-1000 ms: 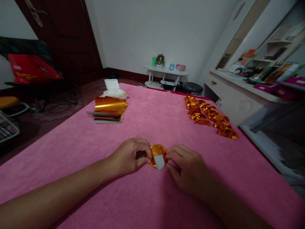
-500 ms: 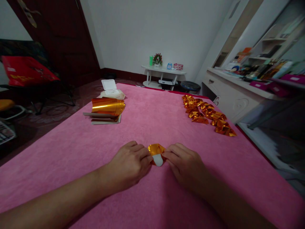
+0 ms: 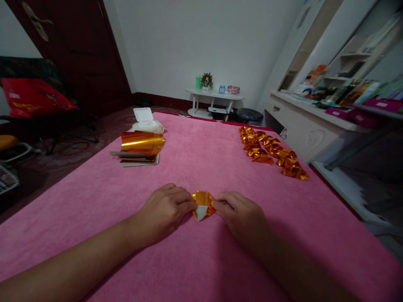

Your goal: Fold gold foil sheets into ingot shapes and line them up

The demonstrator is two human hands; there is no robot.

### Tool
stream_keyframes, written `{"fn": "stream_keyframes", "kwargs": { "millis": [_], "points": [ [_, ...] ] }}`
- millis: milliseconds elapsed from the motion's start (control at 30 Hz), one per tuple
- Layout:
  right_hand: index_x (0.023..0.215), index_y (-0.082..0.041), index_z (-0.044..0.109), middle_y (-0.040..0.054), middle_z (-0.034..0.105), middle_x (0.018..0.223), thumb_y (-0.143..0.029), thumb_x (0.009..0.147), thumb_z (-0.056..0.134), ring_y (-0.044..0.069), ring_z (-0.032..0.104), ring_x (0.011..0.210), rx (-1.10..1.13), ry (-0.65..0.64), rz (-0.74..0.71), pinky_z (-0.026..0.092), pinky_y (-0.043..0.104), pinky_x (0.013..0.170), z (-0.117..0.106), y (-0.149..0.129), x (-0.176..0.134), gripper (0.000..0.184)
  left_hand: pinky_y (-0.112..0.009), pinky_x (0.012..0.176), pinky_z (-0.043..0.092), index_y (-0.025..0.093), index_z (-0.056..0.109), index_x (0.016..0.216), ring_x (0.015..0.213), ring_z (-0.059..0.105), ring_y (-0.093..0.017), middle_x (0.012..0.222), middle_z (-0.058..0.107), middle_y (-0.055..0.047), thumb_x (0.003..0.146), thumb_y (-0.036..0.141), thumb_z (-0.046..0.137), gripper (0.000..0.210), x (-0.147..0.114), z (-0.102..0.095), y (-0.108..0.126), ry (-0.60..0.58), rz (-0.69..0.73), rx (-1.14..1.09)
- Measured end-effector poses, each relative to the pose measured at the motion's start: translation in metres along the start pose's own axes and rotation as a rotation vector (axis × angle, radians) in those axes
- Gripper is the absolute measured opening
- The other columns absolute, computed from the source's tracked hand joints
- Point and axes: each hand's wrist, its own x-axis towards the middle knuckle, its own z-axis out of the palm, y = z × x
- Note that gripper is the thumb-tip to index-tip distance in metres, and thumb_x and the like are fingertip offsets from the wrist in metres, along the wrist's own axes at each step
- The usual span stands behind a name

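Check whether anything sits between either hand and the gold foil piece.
Nothing visible does: the left hand and right hand are at opposite sides of the gold foil piece, fingers touching its edges.

On the small folded piece of shiny gold foil paper, the rounded tongue of pale grey-white backing is now partly covered: gold is brought over its right side, and the part left exposed is narrowed to a point at its lower end. The bare left hand, its thumb and fingers parted around a gap a second ago, is now turned knuckles up, with fingertips laid at the left edge and thumb hidden. The thumb of the bare right hand, earlier held lower, is brought up towards the forefinger at the right edge.
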Motion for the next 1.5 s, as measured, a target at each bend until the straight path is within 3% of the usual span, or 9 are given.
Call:
{"fn": "stream_keyframes", "kwargs": {
  "millis": [167,400,567,767,933,1067,1267,1400,1500],
  "points": [
    [0.075,-0.019,0.059,0.0012,0.058,0.078,-0.014,0.088,0.052,0.013,0.05,0.071,-0.01,-0.027,0.008,0.034,0.027,0.062,-0.002,-0.001,0.0,0.015,-0.034,0.074,0.044,0.023,0.066,0.103,0.083,0.061,-0.018,0.088,0.067,-0.004,0.09,0.024,0.05,0.02,0.0,-0.002,0.002,-0.048,-0.041,-0.025],
    [0.075,-0.017,0.06,0.0035,0.058,0.08,-0.014,0.089,0.049,0.015,0.051,0.076,0.151,-0.037,0.09,0.037,0.027,0.067,-0.006,-0.005,0.002,0.019,-0.028,0.077,0.045,0.029,0.068,0.1,0.089,0.058,-0.014,0.095,0.064,0.0,0.085,0.014,0.056,0.025,-0.003,0.009,-0.006,-0.017,-0.188,-0.316],
    [0.07,-0.018,0.06,0.0027,0.056,0.076,-0.017,0.087,0.051,0.015,0.051,0.073,0.227,-0.008,0.206,0.036,0.026,0.067,-0.007,-0.011,0.004,0.019,-0.025,0.075,0.044,0.023,0.069,0.085,0.084,0.057,-0.012,0.087,0.062,0.0,0.085,0.017,0.057,0.014,0.004,0.012,-0.01,-0.02,-0.287,-0.432],
    [0.065,-0.019,0.058,-0.0003,0.056,0.07,-0.016,0.083,0.052,0.012,0.051,0.066,0.335,0.014,0.405,0.035,0.024,0.062,-0.004,-0.011,0.011,0.019,-0.027,0.073,0.042,0.019,0.065,0.081,0.08,0.055,-0.014,0.082,0.063,-0.001,0.088,0.025,0.054,0.014,0.013,0.009,-0.01,-0.061,-0.375,-0.372],
    [0.063,-0.019,0.056,-0.0016,0.055,0.068,-0.016,0.08,0.054,0.012,0.049,0.062,0.282,0.031,0.452,0.032,0.024,0.058,0.0,-0.013,0.013,0.017,-0.027,0.071,0.04,0.018,0.064,0.079,0.077,0.055,-0.015,0.078,0.063,-0.001,0.089,0.026,0.051,0.018,0.018,0.007,-0.008,-0.078,-0.418,-0.318],
    [0.063,-0.019,0.054,-0.0021,0.054,0.067,-0.013,0.074,0.057,0.012,0.048,0.062,0.271,0.051,0.437,0.031,0.024,0.057,-0.001,-0.014,0.012,0.012,-0.027,0.072,0.041,0.019,0.065,0.08,0.077,0.055,-0.015,0.078,0.063,-0.002,0.088,0.029,0.055,0.016,0.016,0.009,-0.01,-0.054,-0.389,-0.363],
    [0.072,-0.02,0.061,-0.0016,0.058,0.073,-0.016,0.072,0.065,0.013,0.053,0.068,0.436,0.035,0.396,0.038,0.024,0.063,-0.002,-0.01,0.011,0.006,-0.027,0.072,0.043,0.02,0.069,0.079,0.079,0.058,-0.014,0.08,0.064,-0.002,0.082,0.03,0.064,0.012,0.01,0.015,-0.014,0.036,-0.299,-0.516],
    [0.093,-0.024,0.065,0.0008,0.062,0.088,-0.013,0.072,0.065,0.017,0.056,0.081,0.535,0.022,0.279,0.042,0.027,0.072,-0.002,-0.009,0.01,0.024,-0.028,0.072,0.044,0.022,0.071,0.082,0.079,0.058,-0.014,0.081,0.065,-0.002,0.084,0.028,0.061,0.011,0.008,0.016,-0.014,0.075,-0.224,-0.503],
    [0.101,-0.025,0.065,0.0009,0.061,0.088,-0.011,0.072,0.063,0.016,0.056,0.081,0.582,-0.008,0.239,0.043,0.027,0.072,-0.002,-0.009,0.01,0.032,-0.028,0.072,0.044,0.023,0.071,0.084,0.081,0.058,-0.015,0.082,0.065,-0.003,0.085,0.027,0.06,0.012,0.007,0.016,-0.013,0.081,-0.173,-0.442]
  ]
}}
